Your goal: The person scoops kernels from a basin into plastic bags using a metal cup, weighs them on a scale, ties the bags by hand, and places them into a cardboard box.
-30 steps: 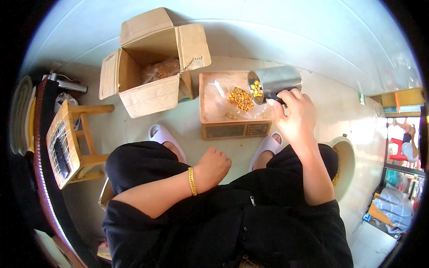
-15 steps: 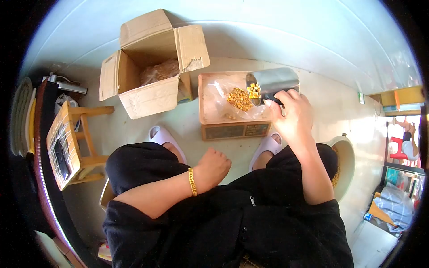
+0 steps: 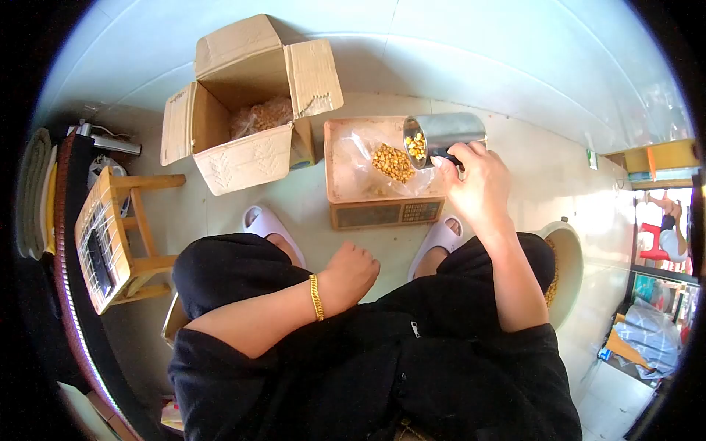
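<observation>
In my right hand (image 3: 479, 184) is a metal mug (image 3: 447, 131), gripped by its dark handle and tipped on its side with the mouth facing left. Yellow corn kernels (image 3: 416, 147) show inside the mouth. Just left of it, a pile of corn kernels (image 3: 393, 163) lies in a clear plastic bag (image 3: 358, 165). The bag rests on a scale (image 3: 342, 194) with a display and keypad on its front. My left hand (image 3: 351, 278) is held over my lap, fingers curled in, with nothing seen in it.
An open cardboard box (image 3: 246, 163) with a bagged brownish content stands left of the scale. A wooden stool (image 3: 123, 242) carrying a dark flat object is at far left. Beside my right knee sits a pale tub (image 3: 572, 275) holding kernels. A person (image 3: 673, 234) is visible at far right.
The mug has shifted slightly left and tilts a little differently, with its kernels lower in the mouth. My left hand stays where it was.
</observation>
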### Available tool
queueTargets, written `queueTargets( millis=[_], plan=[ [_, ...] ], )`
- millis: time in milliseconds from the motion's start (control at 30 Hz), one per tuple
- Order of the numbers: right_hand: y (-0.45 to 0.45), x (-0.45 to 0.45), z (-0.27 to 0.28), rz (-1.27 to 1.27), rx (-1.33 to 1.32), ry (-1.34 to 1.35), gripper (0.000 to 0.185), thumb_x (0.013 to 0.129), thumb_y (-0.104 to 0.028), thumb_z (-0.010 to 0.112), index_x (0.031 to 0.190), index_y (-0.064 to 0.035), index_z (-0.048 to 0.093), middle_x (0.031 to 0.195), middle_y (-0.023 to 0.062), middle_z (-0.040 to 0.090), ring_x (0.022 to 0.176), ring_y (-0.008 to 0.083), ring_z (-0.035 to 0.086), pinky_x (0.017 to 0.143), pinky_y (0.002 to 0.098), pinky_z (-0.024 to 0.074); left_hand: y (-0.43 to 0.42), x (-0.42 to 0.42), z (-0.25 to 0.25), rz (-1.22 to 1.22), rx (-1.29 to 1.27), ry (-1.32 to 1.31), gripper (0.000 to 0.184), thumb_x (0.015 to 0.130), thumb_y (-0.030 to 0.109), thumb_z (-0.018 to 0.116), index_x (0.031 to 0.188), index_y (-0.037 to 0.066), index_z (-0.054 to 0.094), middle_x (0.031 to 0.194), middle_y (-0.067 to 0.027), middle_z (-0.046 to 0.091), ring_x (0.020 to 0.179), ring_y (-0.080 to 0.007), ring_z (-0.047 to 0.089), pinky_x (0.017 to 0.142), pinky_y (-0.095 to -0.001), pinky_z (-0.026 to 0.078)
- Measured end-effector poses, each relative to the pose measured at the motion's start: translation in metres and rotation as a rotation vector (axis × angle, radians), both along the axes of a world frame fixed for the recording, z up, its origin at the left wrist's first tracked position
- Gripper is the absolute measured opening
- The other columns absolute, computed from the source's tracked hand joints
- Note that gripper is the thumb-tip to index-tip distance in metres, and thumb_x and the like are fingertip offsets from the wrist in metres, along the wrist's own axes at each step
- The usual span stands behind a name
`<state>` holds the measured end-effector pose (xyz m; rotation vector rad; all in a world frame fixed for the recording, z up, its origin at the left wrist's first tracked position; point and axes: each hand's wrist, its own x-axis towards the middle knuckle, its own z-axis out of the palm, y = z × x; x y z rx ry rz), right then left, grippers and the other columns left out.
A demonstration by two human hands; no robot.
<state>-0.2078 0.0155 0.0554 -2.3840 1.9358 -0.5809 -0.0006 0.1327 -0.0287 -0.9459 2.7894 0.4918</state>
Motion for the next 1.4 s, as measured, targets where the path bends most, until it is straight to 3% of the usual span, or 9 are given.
queueTargets(
  millis=[367, 467, 567, 733, 867, 1033, 1100, 1233, 1400],
  plan=[
    [-0.011, -0.023, 0.008, -0.046, -0.040, -0.257, 0.021, 0.078, -0.029, 0.069, 0.078, -0.0083, 0.067, 0.071, 0.0079, 0.061, 0.061, 0.0238, 0.059, 0.059, 0.0372, 0.0453, -0.007, 0.003, -0.006, -0.008, 0.002, -0.046, 0.018, 0.078, 0.016, 0.059, 0.094, 0.009, 0.061, 0.080, -0.0079, 0.061, 0.079, -0.0239, 0.061, 0.069, -0.0358, 0.044],
    [-0.012, -0.042, 0.034, -0.211, 0.294, -0.705, 0.026, 0.085, -0.028, 0.065, 0.077, -0.0033, 0.065, 0.067, -0.0001, 0.055, 0.057, 0.0067, 0.049, 0.053, 0.0265, 0.0437, -0.016, 0.008, -0.004, -0.009, 0.020, -0.088, 0.021, 0.078, 0.020, 0.064, 0.095, 0.009, 0.062, 0.082, -0.0092, 0.062, 0.081, -0.0254, 0.062, 0.069, -0.0365, 0.044],
    [-0.008, -0.075, 0.058, -0.177, 0.331, -0.986, 0.025, 0.086, -0.027, 0.064, 0.080, -0.0030, 0.064, 0.069, -0.0016, 0.054, 0.056, 0.0057, 0.048, 0.053, 0.0228, 0.0443, -0.026, 0.011, 0.001, 0.033, 0.044, -0.135, 0.024, 0.077, 0.024, 0.066, 0.095, 0.008, 0.062, 0.084, -0.0100, 0.063, 0.083, -0.0269, 0.062, 0.072, -0.0376, 0.045],
    [0.035, -0.143, 0.090, -0.264, 0.195, -1.155, 0.024, 0.089, -0.027, 0.061, 0.094, -0.0044, 0.061, 0.070, -0.0023, 0.050, 0.057, 0.0059, 0.047, 0.053, 0.0228, 0.0456, -0.032, 0.012, -0.001, 0.060, 0.043, -0.113, 0.023, 0.078, 0.024, 0.066, 0.094, 0.008, 0.062, 0.087, -0.0109, 0.064, 0.087, -0.0277, 0.063, 0.075, -0.0389, 0.046],
    [0.088, -0.199, 0.089, -0.484, 0.047, -1.207, 0.022, 0.090, -0.030, 0.060, 0.085, -0.0085, 0.059, 0.068, -0.0037, 0.049, 0.053, 0.0051, 0.044, 0.047, 0.0209, 0.0408, -0.028, 0.013, 0.000, 0.052, 0.062, -0.136, 0.025, 0.078, 0.024, 0.067, 0.095, 0.007, 0.062, 0.087, -0.0112, 0.065, 0.086, -0.0278, 0.064, 0.073, -0.0389, 0.048],
    [0.159, -0.277, 0.031, -0.756, 0.023, -0.970, 0.024, 0.087, -0.033, 0.063, 0.076, -0.0120, 0.059, 0.063, -0.0038, 0.046, 0.050, 0.0037, 0.043, 0.042, 0.0185, 0.0382, -0.020, 0.011, -0.002, 0.035, 0.050, -0.142, 0.025, 0.078, 0.026, 0.068, 0.093, 0.007, 0.062, 0.086, -0.0115, 0.065, 0.084, -0.0284, 0.065, 0.071, -0.0385, 0.049],
    [0.183, -0.315, -0.018, -0.897, 0.065, -0.750, 0.029, 0.085, -0.035, 0.062, 0.078, -0.0063, 0.062, 0.065, 0.0022, 0.054, 0.052, 0.0117, 0.049, 0.047, 0.0265, 0.0432, -0.019, 0.012, -0.002, 0.020, 0.052, -0.159, 0.024, 0.077, 0.026, 0.068, 0.092, 0.007, 0.063, 0.087, -0.0117, 0.065, 0.085, -0.0285, 0.065, 0.071, -0.0385, 0.049],
    [0.212, -0.301, -0.078, -0.853, 0.597, 0.198, 0.043, 0.083, -0.048, 0.056, 0.093, -0.0083, 0.071, 0.096, 0.0162, 0.068, 0.086, 0.0348, 0.065, 0.076, 0.0442, 0.0491, -0.023, 0.013, -0.011, 0.011, 0.066, -0.163, 0.026, 0.078, 0.026, 0.068, 0.094, 0.007, 0.063, 0.088, -0.0121, 0.066, 0.086, -0.0297, 0.064, 0.074, -0.0399, 0.050],
    [0.225, -0.273, -0.109, -0.915, 0.696, 0.199, 0.042, 0.081, -0.047, 0.060, 0.096, -0.0088, 0.070, 0.093, 0.0192, 0.067, 0.093, 0.0330, 0.064, 0.082, 0.0435, 0.0490, -0.029, 0.015, -0.015, 0.052, 0.091, -0.241, 0.029, 0.079, 0.027, 0.069, 0.098, 0.006, 0.064, 0.088, -0.0126, 0.066, 0.086, -0.0305, 0.065, 0.075, -0.0409, 0.051]
  ],
)
